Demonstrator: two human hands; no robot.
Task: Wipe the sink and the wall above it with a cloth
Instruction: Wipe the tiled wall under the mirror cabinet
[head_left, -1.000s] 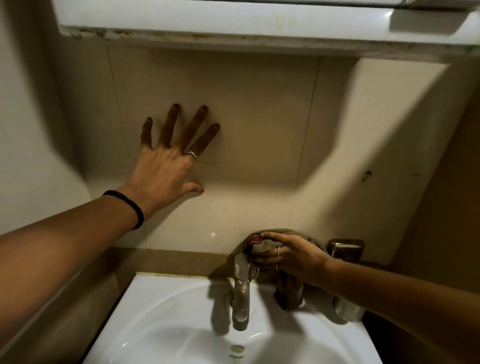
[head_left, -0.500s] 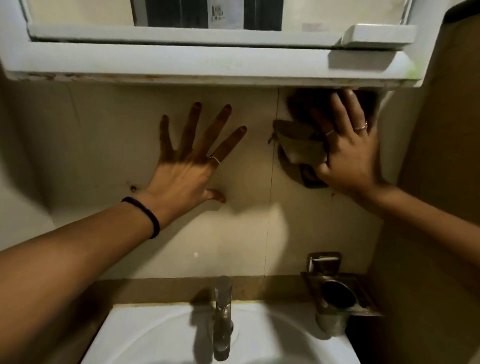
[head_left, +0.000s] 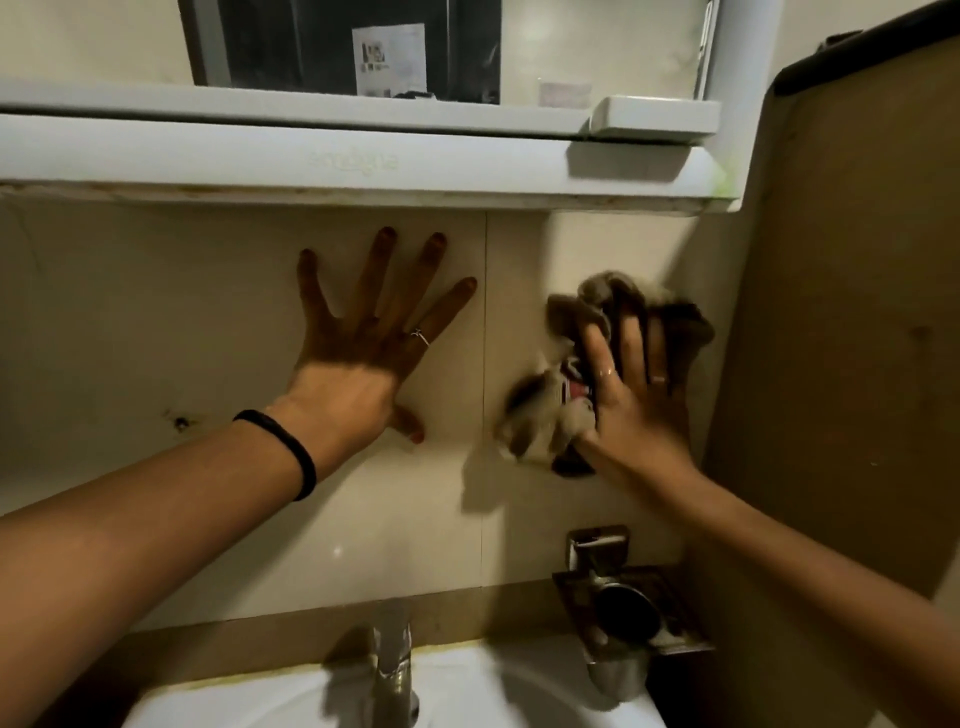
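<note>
Both hands' straight fingers (head_left: 631, 338) press cloth (head_left: 558, 415), wall (head_left: 208, 312).

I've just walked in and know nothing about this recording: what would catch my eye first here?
Two bare hands on the beige tiled wall under a white mirror shelf. The left hand is spread flat on the tile, a black band on its wrist, while the right hand presses a crumpled brown cloth against the wall beside it. Below, a metal faucet rises over the white sink, with a metal cup holder to its right.
</note>
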